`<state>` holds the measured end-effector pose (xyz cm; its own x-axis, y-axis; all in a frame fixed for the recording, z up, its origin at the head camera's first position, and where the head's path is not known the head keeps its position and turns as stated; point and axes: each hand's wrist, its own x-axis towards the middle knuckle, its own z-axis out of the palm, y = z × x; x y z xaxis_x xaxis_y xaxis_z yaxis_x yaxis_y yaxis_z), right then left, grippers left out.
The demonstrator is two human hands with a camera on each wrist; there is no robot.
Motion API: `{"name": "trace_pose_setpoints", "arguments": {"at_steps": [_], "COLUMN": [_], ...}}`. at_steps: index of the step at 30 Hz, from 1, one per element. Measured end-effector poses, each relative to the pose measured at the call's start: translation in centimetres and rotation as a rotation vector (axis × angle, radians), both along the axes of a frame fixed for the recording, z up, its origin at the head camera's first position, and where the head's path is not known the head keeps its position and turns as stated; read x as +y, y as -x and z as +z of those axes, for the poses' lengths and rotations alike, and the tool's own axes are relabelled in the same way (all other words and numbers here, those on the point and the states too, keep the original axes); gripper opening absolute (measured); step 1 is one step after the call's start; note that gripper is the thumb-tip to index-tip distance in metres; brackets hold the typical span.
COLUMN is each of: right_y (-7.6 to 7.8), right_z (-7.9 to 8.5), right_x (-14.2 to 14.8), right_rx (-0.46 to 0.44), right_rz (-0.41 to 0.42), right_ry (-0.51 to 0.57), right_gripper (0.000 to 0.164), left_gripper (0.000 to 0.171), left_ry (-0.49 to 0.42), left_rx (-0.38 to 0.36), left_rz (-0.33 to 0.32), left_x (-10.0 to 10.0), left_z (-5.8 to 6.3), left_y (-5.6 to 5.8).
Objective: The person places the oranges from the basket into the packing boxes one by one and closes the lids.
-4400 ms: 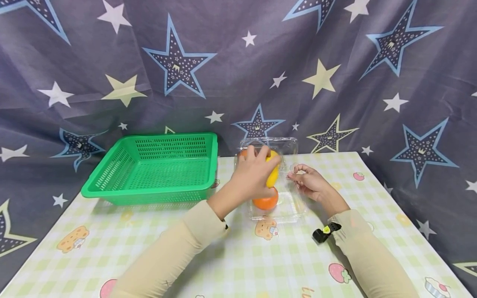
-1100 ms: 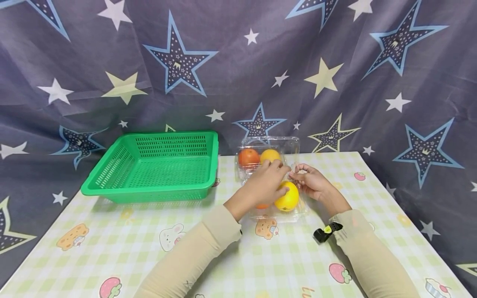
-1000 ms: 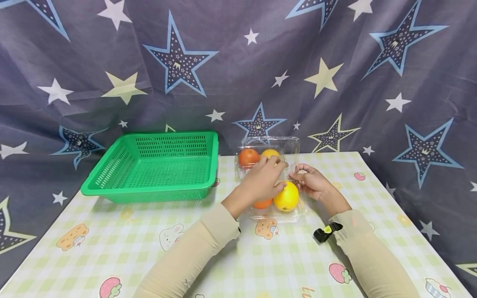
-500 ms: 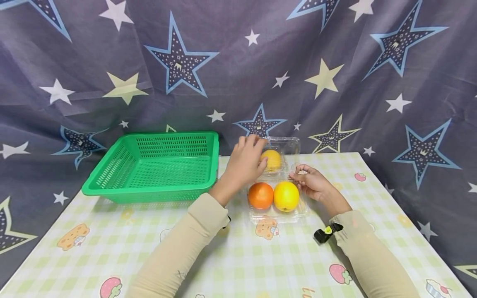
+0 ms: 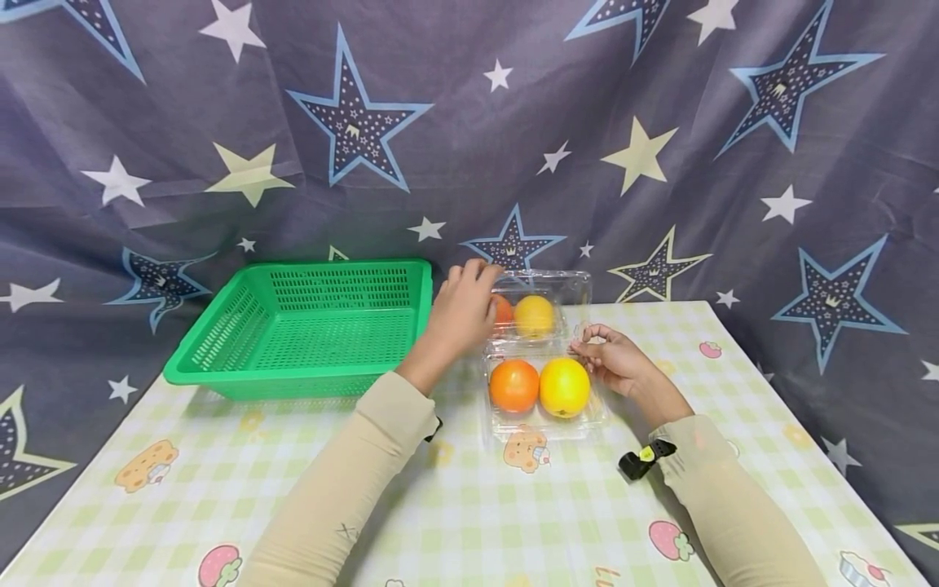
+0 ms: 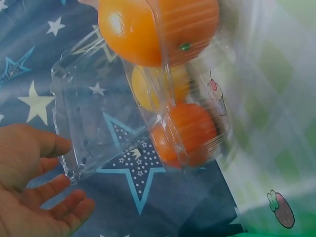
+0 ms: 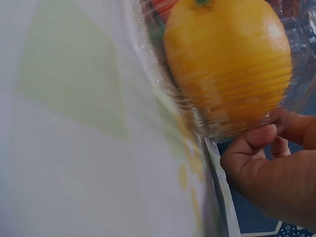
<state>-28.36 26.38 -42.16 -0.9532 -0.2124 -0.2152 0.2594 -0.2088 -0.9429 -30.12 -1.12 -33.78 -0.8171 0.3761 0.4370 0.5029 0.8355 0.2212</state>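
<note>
An open clear plastic clamshell box (image 5: 546,427) lies on the table. In its near part sit an orange fruit (image 5: 514,386) and a yellow fruit (image 5: 564,387), side by side. Behind them, through clear plastic, show a second yellow fruit (image 5: 534,316) and a red-orange fruit (image 5: 502,315), partly covered by my left hand (image 5: 462,306). That hand is at the raised lid (image 6: 94,113); its fingers are spread loosely at the lid's corner, and contact is unclear. My right hand (image 5: 614,359) pinches the box's right edge between thumb and fingers, close beside a yellow fruit (image 7: 227,59).
A green perforated plastic basket (image 5: 301,371) stands to the left, close to my left forearm. A checked, cartoon-printed cloth covers the table (image 5: 572,505). Directly behind its back edge hangs a dark curtain (image 5: 455,147) with stars.
The yellow fruit, held in my left hand earlier, now sits in the box's near right part. My left hand has let go and moved left and back to the lid. The right hand stays put.
</note>
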Motion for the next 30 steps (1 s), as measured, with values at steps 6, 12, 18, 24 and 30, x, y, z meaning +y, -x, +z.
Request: {"name": "trace_pose_setpoints", "arguments": {"at_steps": [6,12,18,24,30], "right_y": [0.0,-0.1,0.0,0.2,0.1], "right_z": [0.0,0.2,0.0,-0.1,0.5], "right_x": [0.0,0.0,0.1,0.3,1.0], "right_rx": [0.0,0.007,0.025,0.057,0.124], "right_rz": [-0.001,0.004,0.002,0.002,0.018], "right_ry": [0.003,-0.014,-0.068,-0.139,-0.255], "right_gripper": [0.015,0.014,0.013,0.014,0.014], "left_gripper": [0.048,0.064,0.045,0.037,0.033], "left_ry": [-0.035,-0.066,-0.162,-0.241,-0.271], "left_rx": [-0.015,-0.052,-0.009,0.05,0.091], "left_rz": [-0.036,-0.101,-0.167,-0.202,-0.245], "left_x": [-0.4,-0.7,-1.0,-1.0,-1.2], "left_z": [0.2,0.3,0.1,0.0,-0.1], "left_y": [0.1,-0.1,-0.4,-1.0,-1.7]}}
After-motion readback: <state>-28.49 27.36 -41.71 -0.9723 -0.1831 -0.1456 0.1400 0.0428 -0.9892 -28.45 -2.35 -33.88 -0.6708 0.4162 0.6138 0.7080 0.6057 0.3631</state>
